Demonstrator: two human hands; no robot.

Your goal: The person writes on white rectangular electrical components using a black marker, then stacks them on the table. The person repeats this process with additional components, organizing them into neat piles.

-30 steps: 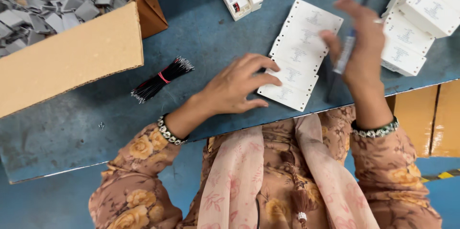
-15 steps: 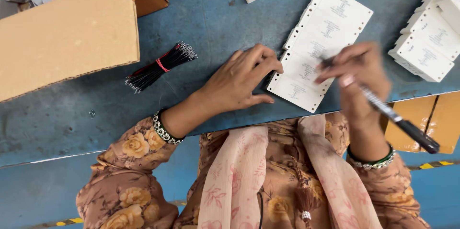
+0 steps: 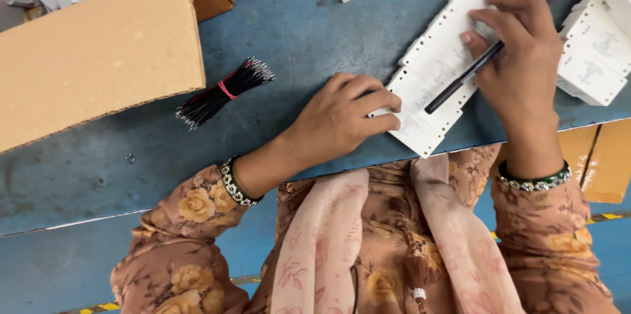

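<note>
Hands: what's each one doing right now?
Left hand: open, palm down, fingers pressing the near end of the white label sheet.
Right hand: closed around a black pen, held over the sheet.

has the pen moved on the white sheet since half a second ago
Yes. The pen in the right hand stuck out past the table edge toward the body before; now it lies over the white sheet, further up it.

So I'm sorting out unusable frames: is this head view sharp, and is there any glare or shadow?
Head view: sharp, no motion blur on the right hand or pen; even light, no glare on the sheet; soft shadows beside the left hand.
</note>
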